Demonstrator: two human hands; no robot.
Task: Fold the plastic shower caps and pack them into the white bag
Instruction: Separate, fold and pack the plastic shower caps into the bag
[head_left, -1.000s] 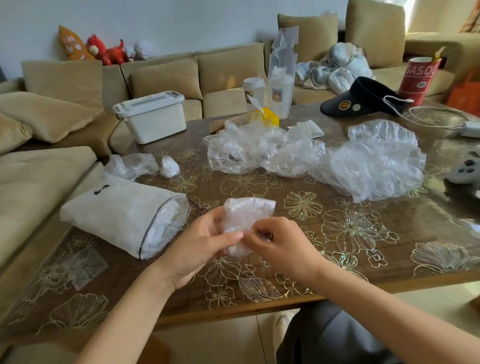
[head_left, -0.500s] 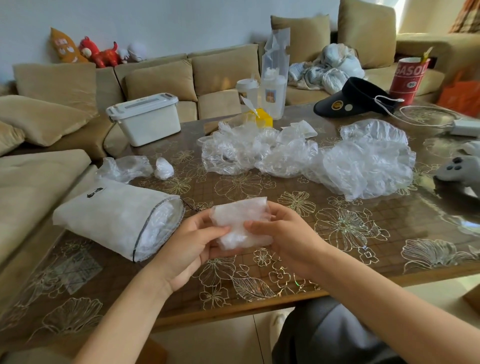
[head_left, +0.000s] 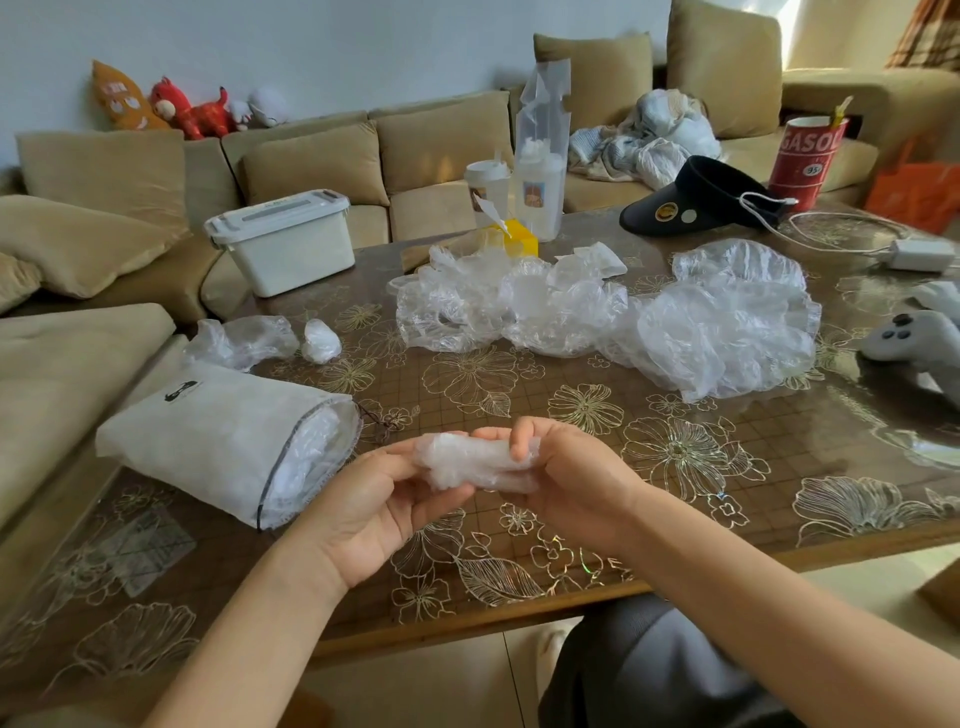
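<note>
Left hand (head_left: 374, 501) and right hand (head_left: 569, 480) both clasp one folded shower cap (head_left: 470, 462) above the table (head_left: 737, 525). One white bag (head_left: 218, 434) lies nearby, mouth open — two small bundles (head_left: 321, 340) beyond it.

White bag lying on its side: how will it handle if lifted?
Probably floppy: the white bag looks like soft fabric, sagging on the table. Likely light: thin plastic caps show at its mouth. That mouth gapes sideways, so caps may spill if it is tipped.

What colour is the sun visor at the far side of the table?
The visor is black, seen in the head view.
</note>
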